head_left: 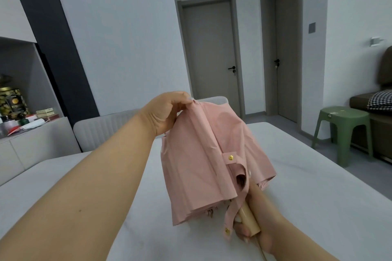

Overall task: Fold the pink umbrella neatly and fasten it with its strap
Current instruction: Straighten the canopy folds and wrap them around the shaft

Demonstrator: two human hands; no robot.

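The right hand [252,231] is curled round the cream handle [249,221] low and close to the body; the left hand [164,112], arm stretched out, pinches a fold of canopy at the far top. Between the hands, the pink umbrella [203,159] is held above the white counter [307,186], its long axis running from the handle up and away. The canopy hangs loose and unrolled (pleats uneven), and the strap [232,207] dangles unfastened beside the handle, nearer the right hand.
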